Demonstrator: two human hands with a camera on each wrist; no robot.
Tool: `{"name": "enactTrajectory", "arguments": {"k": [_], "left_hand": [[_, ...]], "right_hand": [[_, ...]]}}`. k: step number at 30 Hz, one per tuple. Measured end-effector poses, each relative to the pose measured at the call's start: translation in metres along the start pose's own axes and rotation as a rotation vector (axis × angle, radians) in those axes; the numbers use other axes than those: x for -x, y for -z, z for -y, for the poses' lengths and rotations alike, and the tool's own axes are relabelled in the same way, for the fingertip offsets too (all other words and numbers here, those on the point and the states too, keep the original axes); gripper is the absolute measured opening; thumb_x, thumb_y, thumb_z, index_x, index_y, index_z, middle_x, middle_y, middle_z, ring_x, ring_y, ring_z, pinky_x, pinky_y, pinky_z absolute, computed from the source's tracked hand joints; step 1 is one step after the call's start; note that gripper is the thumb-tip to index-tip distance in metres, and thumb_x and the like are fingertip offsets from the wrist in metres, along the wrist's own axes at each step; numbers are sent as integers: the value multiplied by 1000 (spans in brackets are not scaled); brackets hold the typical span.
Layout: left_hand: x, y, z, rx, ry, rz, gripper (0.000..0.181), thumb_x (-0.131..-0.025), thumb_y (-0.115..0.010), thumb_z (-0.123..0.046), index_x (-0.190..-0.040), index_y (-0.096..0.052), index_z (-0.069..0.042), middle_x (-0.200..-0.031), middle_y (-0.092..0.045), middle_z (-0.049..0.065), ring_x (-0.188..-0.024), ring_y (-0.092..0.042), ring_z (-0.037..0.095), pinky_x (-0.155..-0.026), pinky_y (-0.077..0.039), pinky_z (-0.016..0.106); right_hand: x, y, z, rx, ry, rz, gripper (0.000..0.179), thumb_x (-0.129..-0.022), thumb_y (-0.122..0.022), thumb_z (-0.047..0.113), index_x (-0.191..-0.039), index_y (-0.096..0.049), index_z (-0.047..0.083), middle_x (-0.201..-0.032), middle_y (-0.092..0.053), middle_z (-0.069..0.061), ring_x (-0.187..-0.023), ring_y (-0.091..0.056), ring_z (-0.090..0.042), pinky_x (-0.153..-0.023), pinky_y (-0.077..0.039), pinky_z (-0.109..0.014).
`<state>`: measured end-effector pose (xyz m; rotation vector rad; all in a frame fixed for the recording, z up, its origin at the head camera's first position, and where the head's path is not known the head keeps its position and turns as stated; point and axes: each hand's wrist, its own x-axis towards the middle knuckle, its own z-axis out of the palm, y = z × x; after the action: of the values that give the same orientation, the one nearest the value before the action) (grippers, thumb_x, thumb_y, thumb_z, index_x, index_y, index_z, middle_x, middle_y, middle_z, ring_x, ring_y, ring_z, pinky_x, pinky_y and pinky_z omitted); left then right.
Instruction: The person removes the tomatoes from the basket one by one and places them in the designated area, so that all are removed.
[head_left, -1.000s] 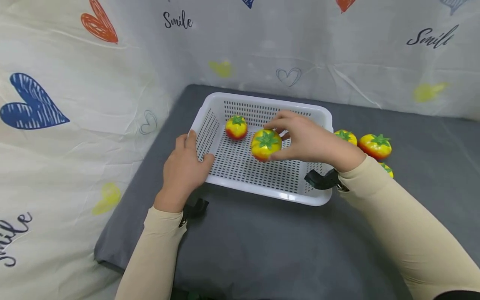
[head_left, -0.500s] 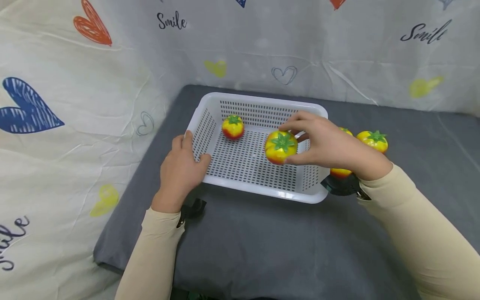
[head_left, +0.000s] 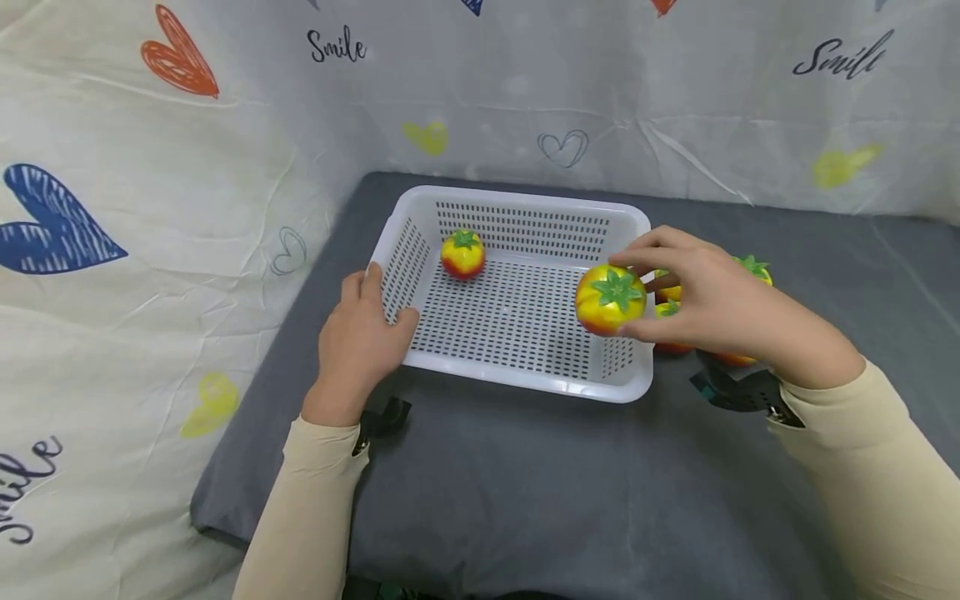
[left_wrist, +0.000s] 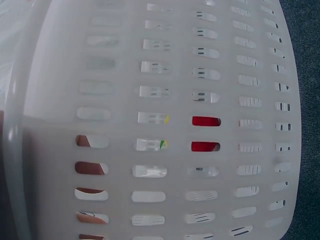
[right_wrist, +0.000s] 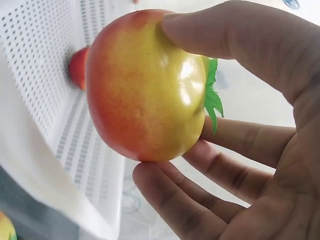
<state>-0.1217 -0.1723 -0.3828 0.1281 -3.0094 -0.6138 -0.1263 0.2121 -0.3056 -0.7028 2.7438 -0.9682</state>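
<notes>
A white perforated plastic basket [head_left: 517, 385] sits on the grey surface. My left hand [head_left: 356, 342] grips its left end at the rim; in the left wrist view the slotted basket wall [left_wrist: 177, 170] fills the picture, with bits of skin showing through slots. Over the basket's right end, my right hand [head_left: 705, 292] holds a yellow-red tomato [head_left: 609, 302] with a green star-shaped calyx between thumb and fingers. In the right wrist view this tomato [right_wrist: 145, 90] is off the basket floor. Another tomato [head_left: 462, 257] rests inside, towards the back left.
Several more tomatoes lie right of the basket, partly hidden behind my right hand; one tomato [head_left: 756, 269] shows beyond it. A pale curtain [head_left: 480, 83] printed with hearts and "Smile" hangs behind and at the left. The grey surface [head_left: 510, 483] extends in front.
My right hand has moved right with the tomato, from over the basket's middle to its right end. The left hand stays at the rim, and the other tomato stays inside.
</notes>
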Motion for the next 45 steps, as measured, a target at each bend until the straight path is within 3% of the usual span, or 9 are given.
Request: {"name": "enactTrajectory", "arguments": {"k": [3, 8, 15, 23, 27, 31, 35, 40, 45], "left_hand": [[0, 0, 1, -5, 2, -2, 77, -98, -53, -34, -162, -31, 2, -157, -38, 27, -97, -63, 45, -78, -53, 59], [-1, -1, 2, -10, 0, -2, 77, -98, -52, -34, -163, -30, 1, -157, -38, 27, -96, -62, 44, -76, -53, 57], [0, -1, 1, -7, 2, 0, 77, -98, -52, -34, -163, -30, 1, -158, -38, 27, -95, -62, 45, -75, -52, 57], [-1, -1, 2, -14, -7, -5, 77, -98, -52, -34, -163, -31, 2, -157, -38, 27, -97, -62, 46, -80, -52, 61], [-2, -2, 2, -11, -8, -4, 77, -98, -53, -35, -163, -30, 1, -157, -38, 28, -95, -62, 46, -79, -52, 60], [-2, -2, 2, -5, -6, -2, 77, -98, -53, -35, -163, -30, 0, -158, -38, 27, -94, -62, 45, -79, -52, 59], [-3, -2, 1, -4, -12, -1, 77, -98, -52, -35, -163, -30, 0, -157, -38, 27, -92, -63, 45, -77, -52, 59], [-3, -2, 1, -6, -9, 5, 77, -98, -52, -35, -164, -30, 0, -157, -38, 26, -95, -62, 45, -79, -52, 59], [-2, -2, 2, -4, -6, 3, 77, -99, -52, -35, -164, -30, 0, -157, -38, 26, -96, -62, 46, -81, -51, 61]], "right_hand": [[11, 5, -6, 13, -30, -20, 67, -77, -95, 19, -137, -69, 8, -133, -59, -5, -109, -66, -27, -93, -59, -37], [30, 11, -12, 21, -54, -57, 69, -75, -96, 19, -137, -69, 9, -133, -58, -3, -107, -69, -32, -78, -51, -12], [54, 12, -24, 116, -9, -132, 68, -69, -100, 17, -131, -73, 15, -127, -60, 5, -102, -63, -14, -84, -40, -2], [80, 9, -46, 174, -76, -149, 72, -65, -101, 21, -131, -73, 13, -126, -62, -3, -112, -59, -30, -82, -35, -5], [92, 2, -60, 166, -63, -150, 75, -65, -101, 19, -133, -70, 12, -124, -60, -1, -102, -63, -8, -78, -41, -3], [98, -14, -73, 136, -22, -152, 75, -65, -101, 15, -133, -70, 11, -125, -59, 1, -97, -55, 12, -80, -44, -3], [100, -33, -82, 124, -26, -127, 73, -66, -101, 19, -132, -71, 9, -125, -60, -3, -96, -62, 0, -80, -48, -10], [99, -52, -86, 102, -41, -83, 72, -68, -100, 19, -132, -70, 3, -124, -61, -10, -95, -69, -24, -78, -59, -29], [97, -62, -86, 72, -78, -44, 73, -71, -98, 18, -134, -67, -1, -126, -60, -16, -100, -68, -31, -79, -61, -43]]}}
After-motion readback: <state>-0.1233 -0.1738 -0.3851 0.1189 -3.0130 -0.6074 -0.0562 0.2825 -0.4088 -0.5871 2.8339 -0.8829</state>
